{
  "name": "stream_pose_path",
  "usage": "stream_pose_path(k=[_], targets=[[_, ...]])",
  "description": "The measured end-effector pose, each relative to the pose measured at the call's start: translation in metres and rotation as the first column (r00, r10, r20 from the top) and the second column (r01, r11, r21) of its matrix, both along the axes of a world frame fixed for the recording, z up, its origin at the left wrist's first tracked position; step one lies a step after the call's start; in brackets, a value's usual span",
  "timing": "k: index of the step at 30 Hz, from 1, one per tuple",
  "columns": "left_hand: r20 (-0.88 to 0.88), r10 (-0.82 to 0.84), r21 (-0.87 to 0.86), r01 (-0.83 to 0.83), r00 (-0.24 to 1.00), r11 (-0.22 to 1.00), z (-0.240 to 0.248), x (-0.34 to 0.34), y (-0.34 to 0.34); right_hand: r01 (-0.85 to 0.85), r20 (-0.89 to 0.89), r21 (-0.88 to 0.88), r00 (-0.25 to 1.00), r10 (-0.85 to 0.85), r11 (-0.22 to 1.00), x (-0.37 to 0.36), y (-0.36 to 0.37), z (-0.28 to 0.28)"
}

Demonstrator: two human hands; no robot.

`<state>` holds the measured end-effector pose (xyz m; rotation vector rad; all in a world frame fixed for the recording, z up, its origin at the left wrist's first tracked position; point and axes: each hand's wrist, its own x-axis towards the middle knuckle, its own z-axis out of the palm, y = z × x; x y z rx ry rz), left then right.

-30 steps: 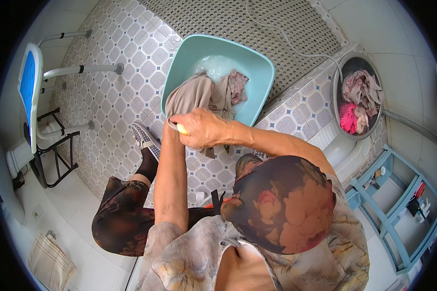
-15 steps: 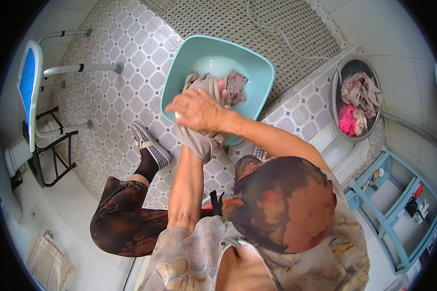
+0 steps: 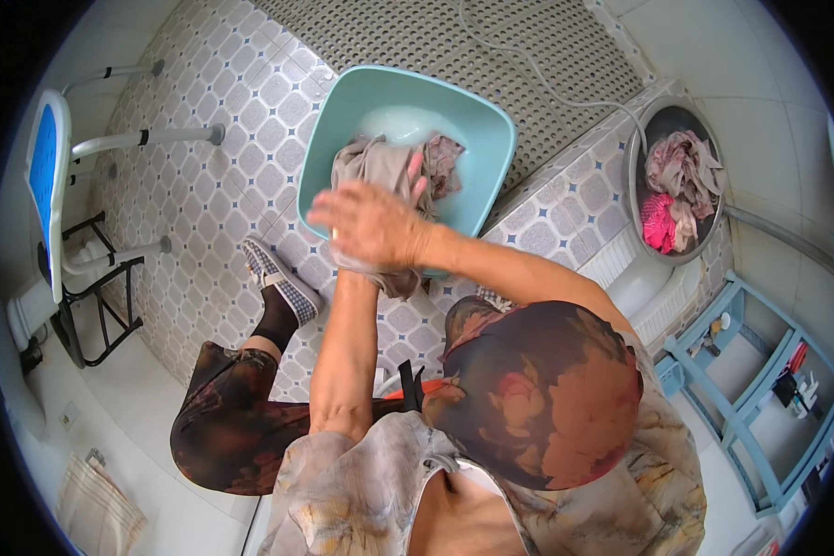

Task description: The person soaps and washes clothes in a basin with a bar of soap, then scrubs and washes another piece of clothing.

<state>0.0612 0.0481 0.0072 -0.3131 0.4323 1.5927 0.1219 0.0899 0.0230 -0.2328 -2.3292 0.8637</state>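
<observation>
A taupe garment (image 3: 371, 164) drapes over my left hand (image 3: 419, 178) and hangs into the light-blue basin (image 3: 500, 157). Cloth covers most of that hand; only a few fingertips show, on the garment's right side. My right hand (image 3: 375, 225) lies across the top of the cloth, its fingers pointing left and slightly blurred. Under those fingers a small pale piece (image 3: 334, 234) peeks out, perhaps soap, mostly hidden. Beside the garment, a patterned pinkish cloth (image 3: 445, 165) rests in the basin. Whitish, sudsy water (image 3: 403, 122) shows at the basin's far end.
A metal bowl (image 3: 632, 185) with crumpled pink and greyish clothes stands at the right, a pale hose (image 3: 565, 100) running to it. Further down is a blue rack (image 3: 741, 408). At the left stands a blue-and-white shower chair (image 3: 46, 176). A perforated mat (image 3: 380, 37) lies beyond the basin.
My right hand has slid slightly down over the garment. More of the cloth now lies in the basin beyond my hands, and less hangs over my left wrist.
</observation>
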Motion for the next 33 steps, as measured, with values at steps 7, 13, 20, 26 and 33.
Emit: stream_pose_path(k=[7, 13, 20, 26, 33], targets=[[-0.065, 0.066, -0.141, -0.074, 0.996, 0.987, 0.007, -0.004, 0.011, 0.409, 0.261, -0.049, 0.886, -0.384, 0.911, 0.013, 0.046, -0.054], [-0.137, 0.077, -0.194, -0.103, 0.988, 0.976, 0.000, -0.019, 0.012, 0.498, 0.387, -0.147, 0.824, -0.413, 0.855, 0.014, 0.016, -0.029], [-0.435, -0.116, -0.322, -0.034, 0.893, 0.946, 0.031, -0.040, 0.041, 0.360, 0.081, -0.705, 0.896, -0.436, 0.610, 0.000, 0.043, -0.036], [-0.609, -0.186, -0.222, 0.059, 0.771, 0.973, 0.108, -0.063, 0.059, 0.191, 0.183, -0.982, 0.936, -0.300, -0.004, 0.025, 0.103, 0.023], [-0.803, -0.576, -0.557, 0.150, 0.154, 0.817, 0.059, -0.026, 0.047, 0.312, 0.329, -0.909, 0.944, 0.018, 0.275, 0.045, 0.123, 0.039]])
